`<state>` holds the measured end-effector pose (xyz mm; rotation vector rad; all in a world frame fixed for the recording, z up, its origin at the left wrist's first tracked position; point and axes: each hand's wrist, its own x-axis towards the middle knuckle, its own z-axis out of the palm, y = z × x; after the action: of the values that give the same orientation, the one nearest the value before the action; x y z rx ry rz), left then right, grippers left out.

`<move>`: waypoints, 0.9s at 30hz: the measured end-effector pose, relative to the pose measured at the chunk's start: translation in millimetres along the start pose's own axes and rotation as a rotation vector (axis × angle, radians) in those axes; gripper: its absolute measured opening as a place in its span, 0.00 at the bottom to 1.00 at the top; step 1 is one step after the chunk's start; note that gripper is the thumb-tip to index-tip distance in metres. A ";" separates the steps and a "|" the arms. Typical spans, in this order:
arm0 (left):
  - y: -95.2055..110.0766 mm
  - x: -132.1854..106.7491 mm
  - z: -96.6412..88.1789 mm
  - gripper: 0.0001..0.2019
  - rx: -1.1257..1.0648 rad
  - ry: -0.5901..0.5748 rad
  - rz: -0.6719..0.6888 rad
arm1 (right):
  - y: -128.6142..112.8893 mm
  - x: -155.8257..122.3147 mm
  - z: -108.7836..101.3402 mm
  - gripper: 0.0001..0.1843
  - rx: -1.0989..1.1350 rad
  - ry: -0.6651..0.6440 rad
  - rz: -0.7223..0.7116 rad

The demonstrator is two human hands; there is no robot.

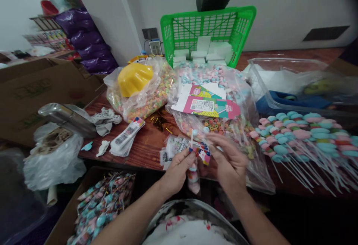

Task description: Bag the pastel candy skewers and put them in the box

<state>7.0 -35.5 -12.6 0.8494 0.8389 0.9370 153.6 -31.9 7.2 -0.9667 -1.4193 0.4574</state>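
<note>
Taking the green basket at the back of the wooden table as my mark, I see the person's hands working straight in front of it, at the near edge. The left hand has its thumb and fingers pinched around the neck of a wrapped candy skewer, whose white stick points up towards the basket while its pink and blue sweets hang below the grip. The right hand is just beside it, fingers bent and blurred; whether it holds anything I cannot tell. Between the hands and the basket lie small printed packets and, farther in, a colourful card on bags of sweets. Left of the basket, a yellow bowl rests on another bag, with a stack of labels nearer the person. Well to the basket's right and forward, unwrapped skewers are heaped; forward and left, below the table, a box holds more wrapped ones
</note>
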 end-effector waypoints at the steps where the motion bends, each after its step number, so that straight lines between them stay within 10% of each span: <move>1: 4.9 0.9 -1.9 0.20 -0.005 -0.044 -0.045 | -2.6 6.7 -11.3 0.18 -0.152 -0.082 -0.177; 5: 21.3 2.5 -8.8 0.24 0.026 -0.336 -0.251 | -8.8 24.4 -41.6 0.22 -0.598 -0.657 -0.722; 11: 31.5 -4.1 -20.9 0.23 0.169 -0.676 -0.484 | -0.8 8.6 -31.6 0.12 -0.558 -0.898 -0.736; 19: 34.4 -18.6 -36.6 0.09 0.946 -0.200 0.055 | 12.5 8.4 8.9 0.11 -0.635 -0.999 -0.201; 23: 34.0 -11.0 -54.3 0.11 0.553 -0.216 -0.290 | 5.7 16.3 19.0 0.17 -0.651 -0.843 -0.583; 27: 35.2 -13.1 -74.0 0.16 0.227 -0.425 -0.510 | 10.4 13.1 25.5 0.12 -0.479 -0.957 -0.771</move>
<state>-74.0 -18.0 -9.2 0.9260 0.7434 0.2023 134.2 -8.7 3.9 -0.4553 -2.6995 -0.0510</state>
